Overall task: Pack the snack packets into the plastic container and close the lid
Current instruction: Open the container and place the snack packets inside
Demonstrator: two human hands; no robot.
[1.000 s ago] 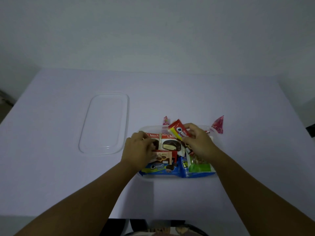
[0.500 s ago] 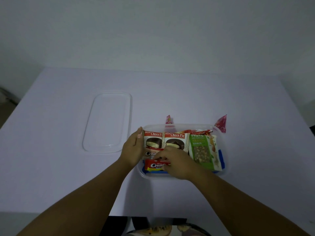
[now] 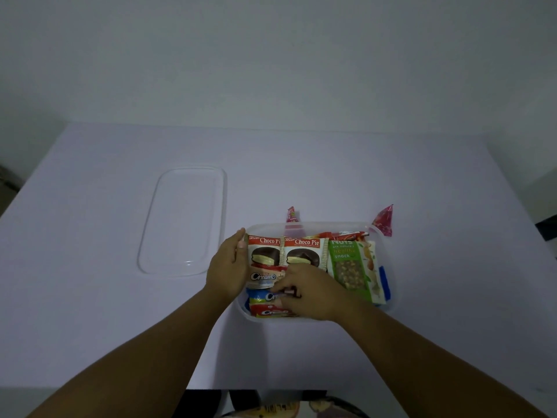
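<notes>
Clear plastic container (image 3: pixel 307 226) sits on the pale counter (image 3: pixel 301 164), right of centre, nearly full. Back row inside, left to right: two Choco Pie packets (image 3: pixel 265 251) side by side, then a green nuts packet (image 3: pixel 351 267) lying along the right side. A Cream-O packet (image 3: pixel 263 276) lies just in front of the left Choco Pie; nearer the front wall, a blue cookie packet (image 3: pixel 260 295) and a red cookie packet (image 3: pixel 271 312), both partly covered. More red wrappers show at the back edge, behind the nuts packet. Left hand (image 3: pixel 227 267) curled against the container's left end, thumb up at the rim, fingers touching the edge of the left Choco Pie; whether it grips the wall or only braces it, cannot tell. Right hand (image 3: pixel 310 292) palm down over the front-left packets, fingers bent and pressing on the blue and red ones; grip hidden under the hand, so cannot tell if it pinches anything. Two pink wrapped sweets (image 3: pixel 384 220) stand just behind the container, outside it. Clear lid (image 3: pixel 184 220) lies flat on the counter to the left, apart from the container.
</notes>
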